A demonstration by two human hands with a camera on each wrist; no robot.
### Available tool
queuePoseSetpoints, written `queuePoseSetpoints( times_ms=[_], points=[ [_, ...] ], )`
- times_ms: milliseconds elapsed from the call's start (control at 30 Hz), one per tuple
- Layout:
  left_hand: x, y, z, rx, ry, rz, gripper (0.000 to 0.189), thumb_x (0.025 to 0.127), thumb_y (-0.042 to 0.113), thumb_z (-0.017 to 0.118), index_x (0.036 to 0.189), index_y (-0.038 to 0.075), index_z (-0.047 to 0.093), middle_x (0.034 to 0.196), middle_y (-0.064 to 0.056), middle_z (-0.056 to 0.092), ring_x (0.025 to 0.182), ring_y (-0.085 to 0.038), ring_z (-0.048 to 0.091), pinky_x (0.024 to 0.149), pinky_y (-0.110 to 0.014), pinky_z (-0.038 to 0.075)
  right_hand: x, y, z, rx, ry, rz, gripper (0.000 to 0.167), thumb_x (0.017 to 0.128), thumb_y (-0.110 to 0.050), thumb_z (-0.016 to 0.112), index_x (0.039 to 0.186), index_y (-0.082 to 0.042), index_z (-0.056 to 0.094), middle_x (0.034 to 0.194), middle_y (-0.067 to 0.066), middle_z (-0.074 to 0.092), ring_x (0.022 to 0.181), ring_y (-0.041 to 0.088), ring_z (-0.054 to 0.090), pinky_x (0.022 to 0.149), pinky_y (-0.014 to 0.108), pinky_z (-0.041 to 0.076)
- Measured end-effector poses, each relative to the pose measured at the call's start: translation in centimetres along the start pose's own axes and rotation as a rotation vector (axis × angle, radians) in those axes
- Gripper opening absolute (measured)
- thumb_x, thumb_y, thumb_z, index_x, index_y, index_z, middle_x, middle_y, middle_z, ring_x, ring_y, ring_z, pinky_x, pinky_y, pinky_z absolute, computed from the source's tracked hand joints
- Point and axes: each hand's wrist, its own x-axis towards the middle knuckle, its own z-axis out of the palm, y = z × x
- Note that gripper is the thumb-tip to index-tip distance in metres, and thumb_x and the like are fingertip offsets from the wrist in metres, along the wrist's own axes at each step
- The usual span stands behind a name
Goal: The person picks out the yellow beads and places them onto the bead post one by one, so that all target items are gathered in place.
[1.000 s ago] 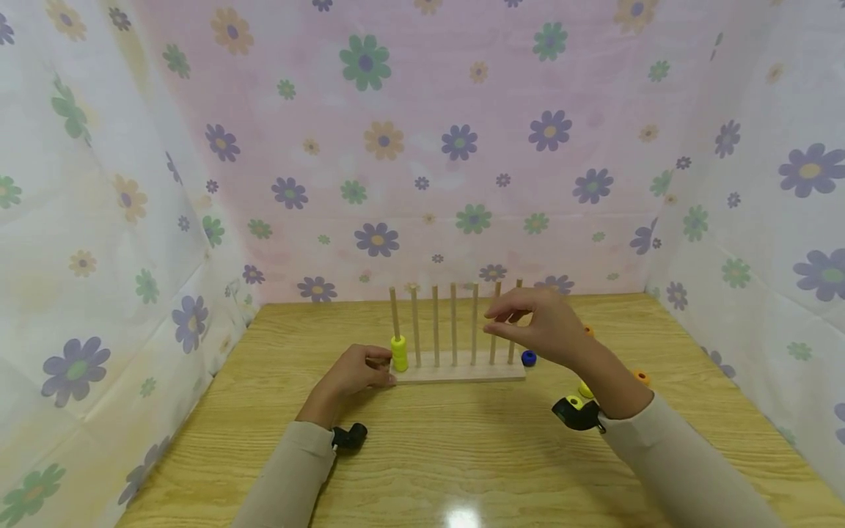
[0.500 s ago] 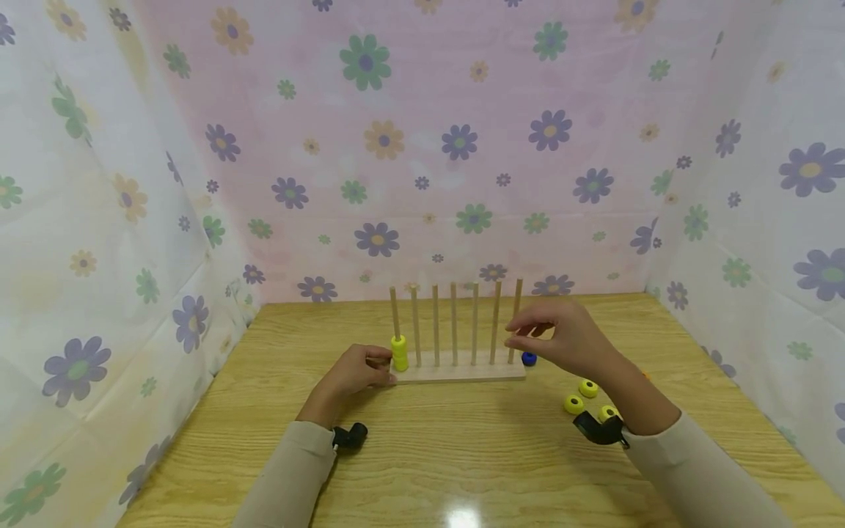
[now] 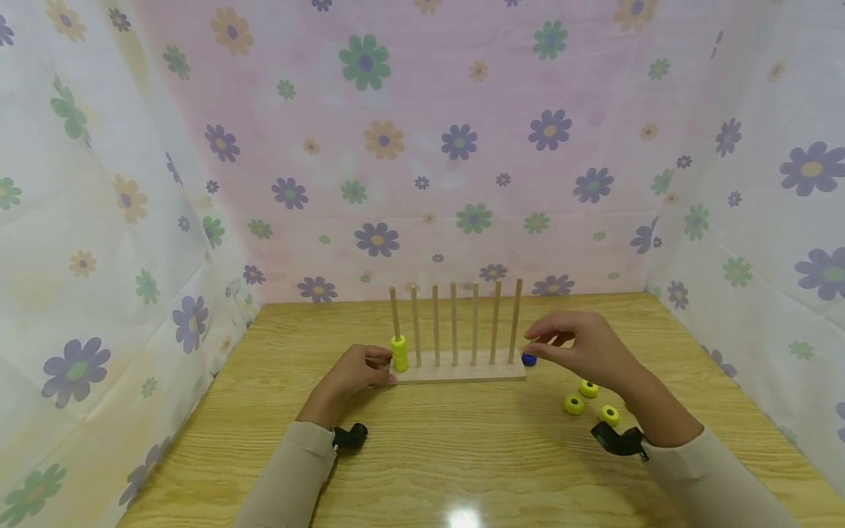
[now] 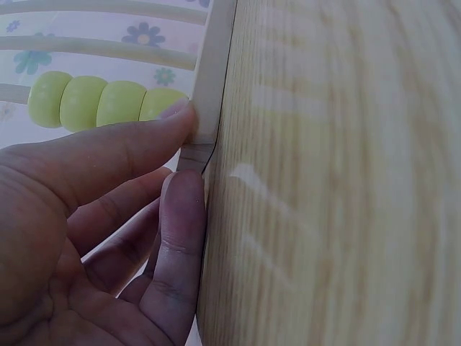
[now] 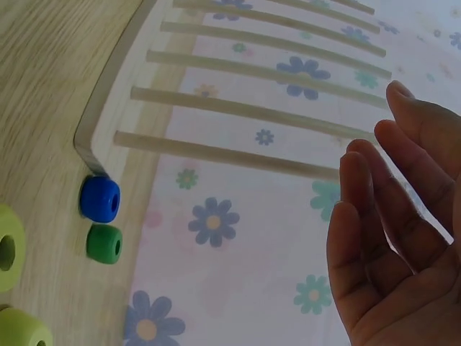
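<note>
A wooden peg abacus (image 3: 462, 374) stands upright on the table, with several yellow beads (image 3: 399, 355) stacked on its leftmost peg; its other pegs are bare. My left hand (image 3: 353, 370) holds the left end of the base, thumb and fingers against the wood, as the left wrist view also shows. Just right of the base my right hand (image 3: 587, 348) hovers with loosely bent fingers and nothing between them. Below its fingertips a blue bead (image 3: 529, 360) lies by the base's right end. A green bead (image 5: 105, 244) lies beside the blue one in the right wrist view.
Three loose yellow beads (image 3: 573, 405) lie on the wooden table (image 3: 422, 455) in front of the right forearm. Flower-printed cloth (image 3: 429, 147) surrounds the table at the back and both sides. Each wrist wears a small black camera (image 3: 350, 438).
My right hand has moved right and down from the right-hand pegs to above the blue bead, uncovering the loose yellow beads. The left hand and the abacus have stayed in place.
</note>
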Motion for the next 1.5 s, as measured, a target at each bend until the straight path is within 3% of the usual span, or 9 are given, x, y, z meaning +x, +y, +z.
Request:
queuePoseSetpoints(
  times_ms=[333, 700, 867, 1233, 1500],
  points=[
    [0.0, -0.3, 0.0, -0.015, -0.011, 0.001, 0.058, 0.087, 0.013, 0.085, 0.14, 0.005, 0.065, 0.125, -0.01, 0.069, 0.102, -0.02, 0.066, 0.084, -0.035, 0.061, -1.3, 2.1, -0.3, 0.003, -0.053, 0.077, 0.011, 0.096, -0.031, 0.076, 0.107, -0.033, 0.078, 0.107, -0.011, 0.074, 0.089, 0.003, 0.067, 0.075, 0.028, 0.06],
    [-0.1, -0.1, -0.2, -0.024, -0.013, -0.004, 0.059, 0.088, 0.012, 0.084, 0.142, 0.003, 0.062, 0.13, -0.011, 0.068, 0.108, -0.021, 0.067, 0.086, -0.036, 0.061, -2.2, 4.9, -1.2, 0.164, -0.137, 0.227, 0.018, 0.098, -0.034, 0.074, 0.113, -0.026, 0.077, 0.115, 0.004, 0.074, 0.096, 0.011, 0.07, 0.079, 0.028, 0.061],
    [0.0, -0.1, -0.2, -0.022, -0.018, -0.008, 0.059, 0.088, 0.012, 0.084, 0.142, 0.004, 0.063, 0.127, -0.011, 0.069, 0.107, -0.021, 0.067, 0.086, -0.035, 0.061, -3.1, 6.4, -2.0, 0.181, -0.158, 0.283, 0.023, 0.098, -0.036, 0.074, 0.118, -0.026, 0.076, 0.123, 0.006, 0.072, 0.1, 0.011, 0.071, 0.08, 0.028, 0.06],
    [-0.3, 0.2, 0.0, -0.019, -0.008, -0.002, 0.057, 0.088, 0.012, 0.084, 0.141, 0.004, 0.064, 0.124, -0.013, 0.07, 0.102, -0.02, 0.066, 0.084, -0.036, 0.061, -4.6, 9.2, -3.2, 0.283, -0.292, 0.368, 0.04, 0.097, -0.025, 0.075, 0.131, -0.005, 0.07, 0.131, 0.023, 0.067, 0.106, 0.015, 0.071, 0.084, 0.027, 0.059],
    [-0.2, 0.2, 0.0, -0.026, -0.009, 0.011, 0.056, 0.089, 0.011, 0.083, 0.14, 0.003, 0.064, 0.123, -0.014, 0.07, 0.101, -0.02, 0.067, 0.084, -0.036, 0.061, -5.3, 10.7, -3.6, 0.3, -0.367, 0.368, 0.045, 0.095, -0.022, 0.077, 0.133, 0.001, 0.067, 0.132, 0.024, 0.068, 0.109, 0.019, 0.071, 0.086, 0.024, 0.059]
  ],
)
